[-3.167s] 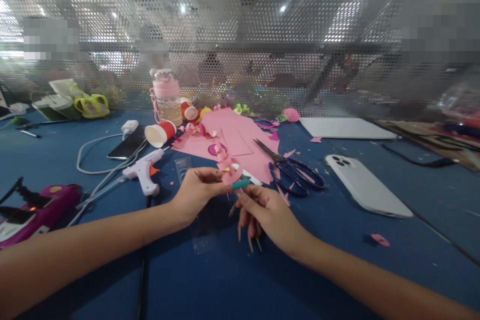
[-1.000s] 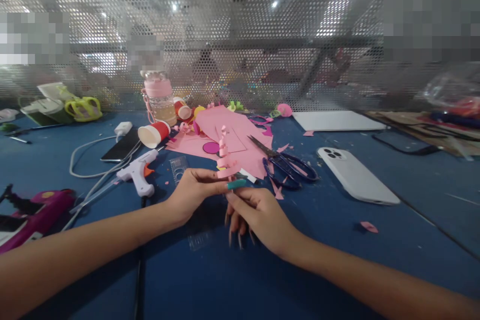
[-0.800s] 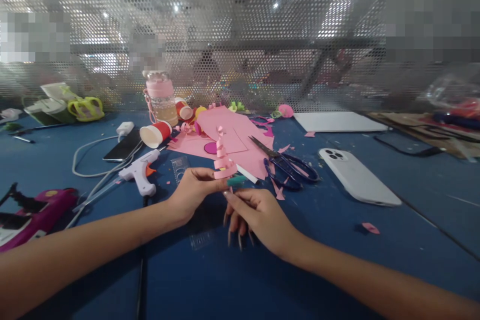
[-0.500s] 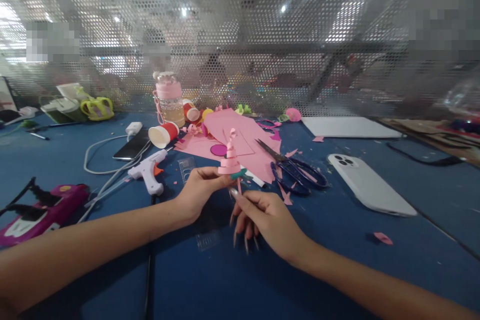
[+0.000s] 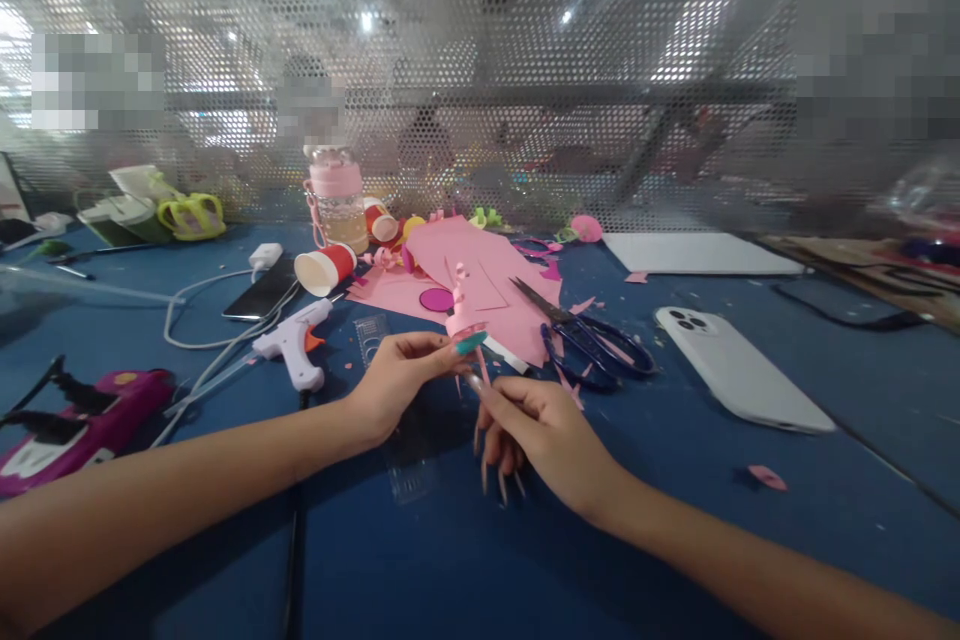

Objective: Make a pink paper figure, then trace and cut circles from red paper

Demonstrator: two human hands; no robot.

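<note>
A coiled pink paper strip (image 5: 466, 316) rises in a loose spiral above my fingers at the middle. My left hand (image 5: 401, 375) pinches its base between thumb and fingers. Just below, my right hand (image 5: 536, 430) is closed with thumb and forefinger on the strip's hanging tail; its other fingers curl downward. Behind the coil lie pink paper sheets (image 5: 517, 292) with a magenta disc (image 5: 436, 300) on them. Dark blue-handled scissors (image 5: 581, 335) rest partly open to the right of the coil.
To the left are a white glue gun (image 5: 296, 340), a purple power strip (image 5: 90, 430), a black phone (image 5: 262, 292), a red paper cup (image 5: 337, 266) and a pink-lidded bottle (image 5: 335, 195). A white phone (image 5: 742, 370) lies right. Perforated metal mesh (image 5: 480, 70) stands behind the blue table (image 5: 420, 570).
The coil looks narrower and slightly lower, and its lower turns have shifted. My right hand has moved a little to the right. My left hand keeps its pinch.
</note>
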